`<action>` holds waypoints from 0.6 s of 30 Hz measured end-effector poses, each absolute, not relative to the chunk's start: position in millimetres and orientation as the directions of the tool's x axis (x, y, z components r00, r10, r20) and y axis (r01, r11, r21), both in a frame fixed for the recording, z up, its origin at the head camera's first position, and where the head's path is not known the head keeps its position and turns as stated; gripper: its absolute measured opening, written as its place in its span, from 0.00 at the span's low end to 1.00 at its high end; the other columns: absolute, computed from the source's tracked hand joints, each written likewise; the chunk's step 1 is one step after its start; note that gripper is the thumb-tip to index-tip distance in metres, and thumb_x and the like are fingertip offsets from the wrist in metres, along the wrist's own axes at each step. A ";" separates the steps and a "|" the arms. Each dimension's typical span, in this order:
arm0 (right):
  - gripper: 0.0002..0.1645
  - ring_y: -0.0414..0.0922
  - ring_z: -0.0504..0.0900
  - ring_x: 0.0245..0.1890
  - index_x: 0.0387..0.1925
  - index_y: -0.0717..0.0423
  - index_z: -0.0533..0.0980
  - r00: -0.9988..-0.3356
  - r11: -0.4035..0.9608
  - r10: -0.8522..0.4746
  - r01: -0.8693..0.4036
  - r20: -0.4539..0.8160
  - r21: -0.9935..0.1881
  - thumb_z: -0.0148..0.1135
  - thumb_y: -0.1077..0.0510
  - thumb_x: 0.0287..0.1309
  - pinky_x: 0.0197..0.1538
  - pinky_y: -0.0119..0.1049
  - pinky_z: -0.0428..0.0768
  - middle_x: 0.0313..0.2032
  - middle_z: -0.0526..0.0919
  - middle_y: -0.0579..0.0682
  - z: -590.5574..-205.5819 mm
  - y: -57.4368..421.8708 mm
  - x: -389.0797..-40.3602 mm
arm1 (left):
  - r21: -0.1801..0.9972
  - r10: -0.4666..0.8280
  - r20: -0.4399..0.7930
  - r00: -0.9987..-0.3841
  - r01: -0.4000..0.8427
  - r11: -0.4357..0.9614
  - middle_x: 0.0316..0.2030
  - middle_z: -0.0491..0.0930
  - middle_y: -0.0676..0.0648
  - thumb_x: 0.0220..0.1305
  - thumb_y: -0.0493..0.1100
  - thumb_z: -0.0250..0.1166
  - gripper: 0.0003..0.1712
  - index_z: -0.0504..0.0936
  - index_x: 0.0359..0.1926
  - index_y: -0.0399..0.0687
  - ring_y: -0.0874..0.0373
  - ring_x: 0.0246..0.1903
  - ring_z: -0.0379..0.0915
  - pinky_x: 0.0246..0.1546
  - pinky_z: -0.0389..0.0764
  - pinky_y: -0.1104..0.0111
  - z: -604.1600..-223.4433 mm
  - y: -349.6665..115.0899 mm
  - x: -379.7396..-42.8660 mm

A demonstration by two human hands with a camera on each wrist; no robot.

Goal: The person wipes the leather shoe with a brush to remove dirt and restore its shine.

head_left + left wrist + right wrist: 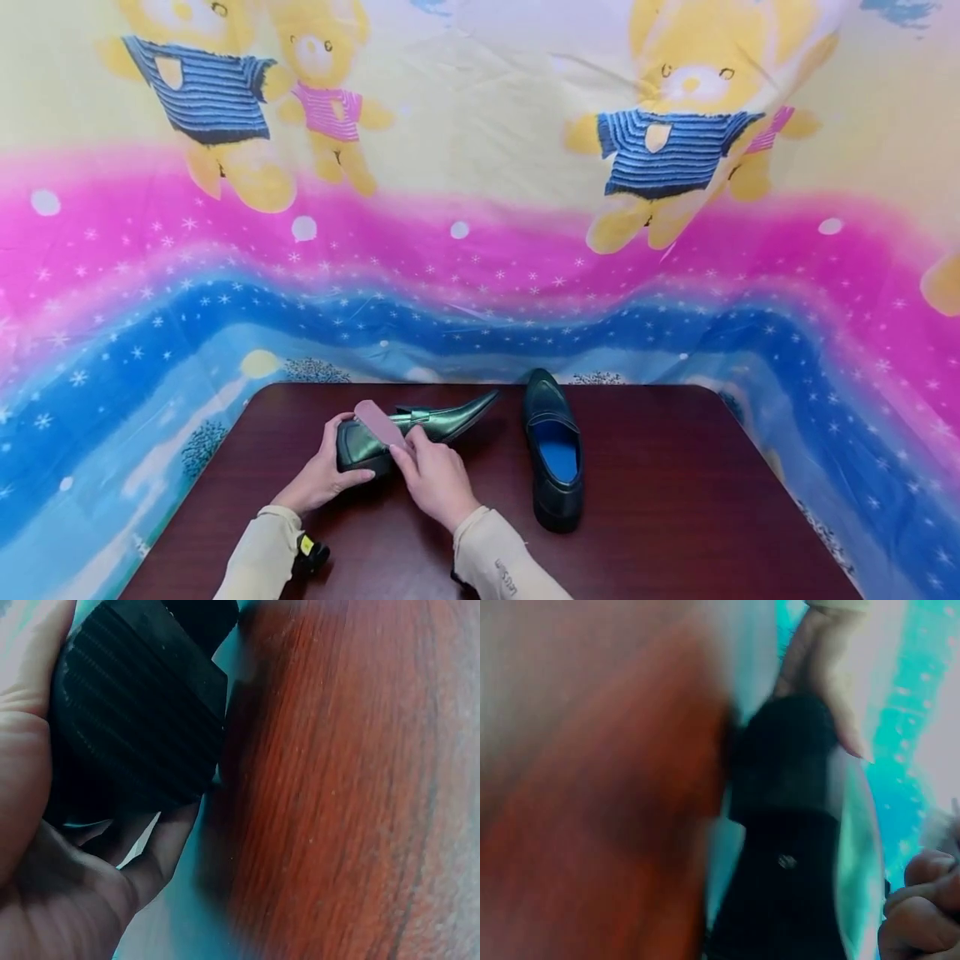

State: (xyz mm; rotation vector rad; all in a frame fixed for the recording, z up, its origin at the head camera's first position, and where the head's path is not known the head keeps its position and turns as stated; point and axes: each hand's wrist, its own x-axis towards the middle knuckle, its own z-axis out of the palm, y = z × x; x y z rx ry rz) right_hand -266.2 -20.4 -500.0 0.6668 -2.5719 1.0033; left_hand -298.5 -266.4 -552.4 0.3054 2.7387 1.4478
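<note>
In the head view, a shiny dark green loafer is tipped on its side with the toe to the right. My left hand grips it round the heel, thumb along the near side. The ridged black heel fills the left wrist view within that grip. My right hand pinches a flat pinkish paddle-shaped tool, which overlaps the shoe's upper in the head view; its underside is hidden. Seen from the right wrist, the black sole faces the camera, with curled right fingers at the edge.
The matching green loafer, with a blue insole, stands upright to the right, toe pointing away. Both rest areas belong to a dark reddish-brown table. A printed bear curtain hangs right behind the table's far edge.
</note>
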 end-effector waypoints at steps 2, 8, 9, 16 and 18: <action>0.15 0.36 0.67 0.17 0.38 0.47 0.72 -0.839 0.670 -0.327 -0.531 0.435 -0.520 0.52 0.42 0.78 0.24 0.30 0.65 0.17 0.70 0.39 -505.4 -28.5 -265.4 | 0.812 0.187 0.085 -0.979 0.177 0.557 0.67 0.65 0.33 0.58 0.53 0.79 0.64 0.40 0.78 0.51 0.44 0.57 0.74 0.59 0.77 0.52 -554.1 -266.9 -298.3; 0.09 0.39 0.72 0.16 0.39 0.47 0.71 -0.785 0.757 -0.429 -0.582 0.447 -0.296 0.57 0.49 0.75 0.20 0.32 0.63 0.18 0.73 0.40 -517.5 -44.8 -266.9 | 0.803 0.200 0.177 -0.964 0.259 0.536 0.64 0.69 0.38 0.55 0.53 0.81 0.63 0.45 0.78 0.54 0.48 0.58 0.74 0.57 0.76 0.64 -558.5 -265.1 -300.3; 0.09 0.40 0.73 0.15 0.38 0.47 0.71 -0.776 0.765 -0.441 -0.588 0.451 -0.264 0.58 0.49 0.74 0.20 0.32 0.63 0.18 0.73 0.40 -519.1 -46.1 -267.0 | 0.804 0.208 0.197 -0.958 0.279 0.525 0.65 0.68 0.38 0.54 0.52 0.82 0.63 0.47 0.78 0.54 0.49 0.59 0.73 0.58 0.74 0.66 -559.4 -264.9 -301.0; 0.12 0.39 0.72 0.14 0.34 0.46 0.68 -0.726 0.755 -0.500 -0.632 0.473 -0.172 0.61 0.49 0.72 0.18 0.31 0.59 0.16 0.73 0.39 -524.3 -51.0 -265.7 | 0.836 0.236 0.246 -0.940 0.329 0.439 0.69 0.61 0.37 0.52 0.45 0.83 0.64 0.48 0.78 0.50 0.56 0.61 0.68 0.57 0.70 0.78 -562.5 -266.0 -301.8; 0.13 0.39 0.71 0.14 0.34 0.46 0.68 -0.724 0.756 -0.507 -0.634 0.467 -0.163 0.61 0.49 0.72 0.18 0.31 0.58 0.16 0.72 0.38 -523.9 -52.1 -266.1 | 0.845 0.232 0.234 -0.944 0.315 0.432 0.69 0.62 0.36 0.52 0.45 0.83 0.64 0.47 0.78 0.52 0.54 0.61 0.68 0.57 0.70 0.78 -561.8 -266.6 -300.6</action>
